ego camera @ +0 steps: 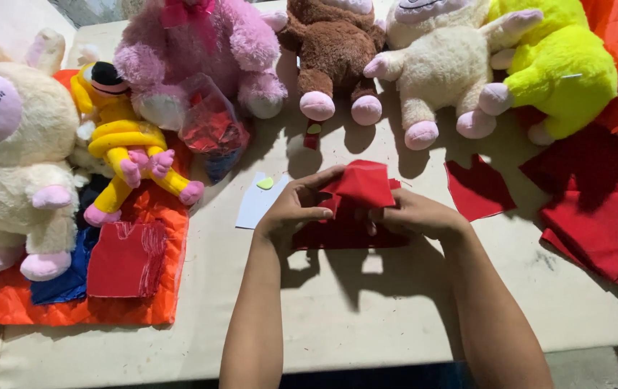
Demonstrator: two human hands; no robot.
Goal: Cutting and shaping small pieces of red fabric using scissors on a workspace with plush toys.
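My left hand (298, 205) and my right hand (413, 215) both pinch a small red fabric piece (363, 184), raised just above the table. Under it lies a darker red flat fabric (345, 234). My fingers fold the red piece's lower edge, so part of it is hidden. A pale paper sheet (255, 205) with a small green sticker (265, 183) lies just left of my left hand.
Plush toys line the far edge: cream (13, 144), yellow (125, 148), pink (201, 50), brown (334, 50), cream (438, 57), neon green (561, 65). Orange cloth (150, 288) with a red patch (125, 259) lies left; red fabric scraps (478, 189) and a pile (597, 209) right.
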